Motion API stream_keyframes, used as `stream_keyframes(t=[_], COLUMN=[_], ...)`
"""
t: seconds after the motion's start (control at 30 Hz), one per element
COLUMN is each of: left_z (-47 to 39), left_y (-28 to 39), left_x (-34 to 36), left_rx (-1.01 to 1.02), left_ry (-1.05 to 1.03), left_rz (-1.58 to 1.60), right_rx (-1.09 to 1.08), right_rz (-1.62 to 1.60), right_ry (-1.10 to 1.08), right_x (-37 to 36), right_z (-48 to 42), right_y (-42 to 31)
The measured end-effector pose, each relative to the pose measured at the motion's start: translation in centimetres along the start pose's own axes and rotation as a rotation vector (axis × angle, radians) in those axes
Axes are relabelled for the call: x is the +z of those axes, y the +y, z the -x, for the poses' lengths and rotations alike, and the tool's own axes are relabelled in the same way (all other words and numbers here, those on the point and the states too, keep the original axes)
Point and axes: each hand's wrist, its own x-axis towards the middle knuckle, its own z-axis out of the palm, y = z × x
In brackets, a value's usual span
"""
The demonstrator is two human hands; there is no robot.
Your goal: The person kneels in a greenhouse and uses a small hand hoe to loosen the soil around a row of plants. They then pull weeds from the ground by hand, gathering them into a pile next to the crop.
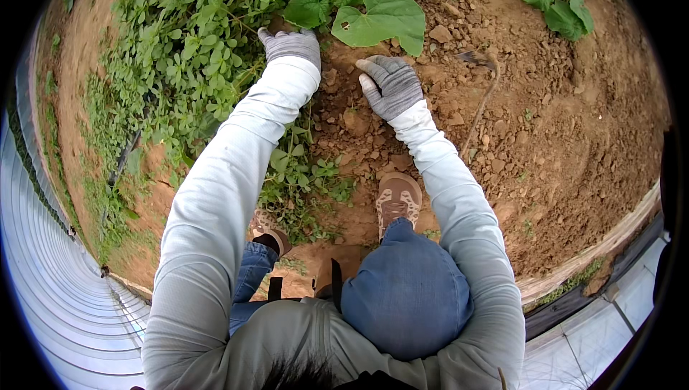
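Observation:
My left hand [293, 45], in a grey knit glove, reaches into the base of a broad-leaved vine plant [385, 16], beside a dense mat of small-leaved weeds [188, 51]. Its fingertips are partly hidden among leaves and soil, so its grip does not show. To the right, my right hand [390, 86], gloved alike, hovers or rests over loose brown soil just below a large leaf with a small hole. Its fingers are bent and slightly apart, with nothing visible in them. A hand hoe [487, 67] with a thin handle lies on the soil to its right.
My shoes [398, 201] stand on the soil, with low weeds [301, 174] between them. Another broad-leaved plant [568, 10] grows at the upper right. Black tubing [124, 153] runs through the weeds at left. Greenhouse sheeting [59, 293] borders the lower left.

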Motion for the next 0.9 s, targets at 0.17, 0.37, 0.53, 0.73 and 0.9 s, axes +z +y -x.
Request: stream_keyframes(t=[0.17,0.37,0.53,0.73,0.9], left_z=[-3.4,-3.8,-3.6,-1.5,-0.5], left_y=[-0.4,-0.8,-1.0,-1.7,-3.1], left_x=[3.8,2.3,3.2,1.5,2.2], left_rx=[-0.108,0.002,0.039,-0.003,-0.085], left_ry=[0.164,-0.001,0.105,-0.080,0.088], left_rz=[0.092,-0.001,-0.035,0.006,0.290], right_rx=[-0.012,-0.037,-0.034,-0.033,-0.041], right_rz=[0.019,0.030,0.019,0.018,0.035], right_ry=[0.006,0.051,-0.012,-0.011,0.031], right_x=[0.3,0.4,0.4,0.3,0.4], right_z=[-0.1,0.1,0.2,0.0,0.3], right_y=[-0.1,0.0,0.4,-0.1,0.6])
